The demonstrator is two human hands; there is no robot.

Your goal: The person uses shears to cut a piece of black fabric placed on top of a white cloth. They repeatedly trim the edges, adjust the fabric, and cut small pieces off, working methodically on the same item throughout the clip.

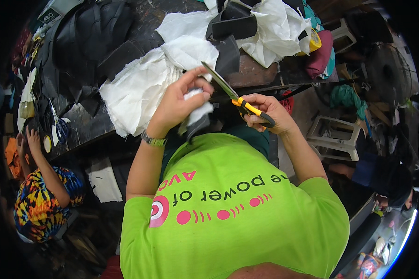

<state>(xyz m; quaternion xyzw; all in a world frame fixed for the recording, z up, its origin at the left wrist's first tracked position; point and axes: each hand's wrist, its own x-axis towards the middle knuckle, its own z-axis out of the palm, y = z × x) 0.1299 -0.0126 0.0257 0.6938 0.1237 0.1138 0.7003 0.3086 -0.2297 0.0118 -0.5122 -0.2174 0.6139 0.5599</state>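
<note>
My right hand (265,114) grips a pair of scissors (232,94) by the black and yellow handles. The blades look closed and point up and to the left, their tip close to my left fingertips. In my left hand (184,97), thumb and fingers close on a small white cloth piece (201,113). A dark strip (198,128) hangs just below that piece, partly in shade. Beyond my left hand, a stack of white cloth (137,90) with frayed edges lies on the dark table (91,128).
Black sheet material (88,39) is heaped at the far left, with blue-handled scissors (60,128) nearer. More white cloth (277,32) and black pieces (233,25) lie at the back. Another person (49,200) sits on the left. White plastic stools (335,135) stand at the right.
</note>
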